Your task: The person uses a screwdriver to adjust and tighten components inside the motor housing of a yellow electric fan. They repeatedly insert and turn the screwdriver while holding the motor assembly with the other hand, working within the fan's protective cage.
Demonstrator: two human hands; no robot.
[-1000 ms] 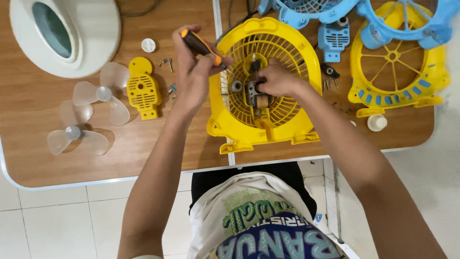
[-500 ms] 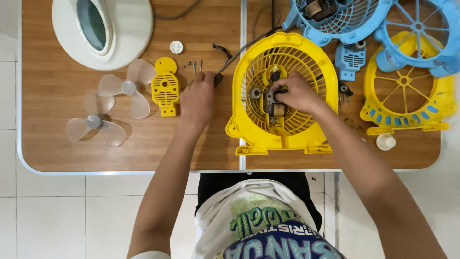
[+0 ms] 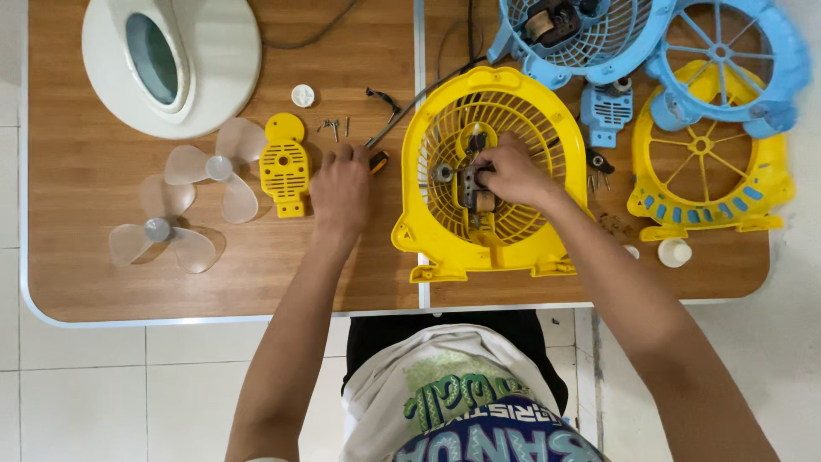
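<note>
The left hand is laid palm-down on the brown wooden table, fingers loosely curled over the orange-and-black handle of a screwdriver, which lies flat on the wood just left of the fan housing; whether the handle is truly gripped cannot be told. The right hand is set inside the round yellow plastic fan grille housing, its fingers closed around the small metal motor at the grille's centre.

Just left of the left hand, a small yellow slotted plastic cover is seen, with a few loose metal screws above it. Two clear plastic fan blades are spread further left, near the table's edge. A white rounded fan body is placed at the top left corner. On the right, a yellow spoked front grille is overlapped by blue plastic fan parts.
</note>
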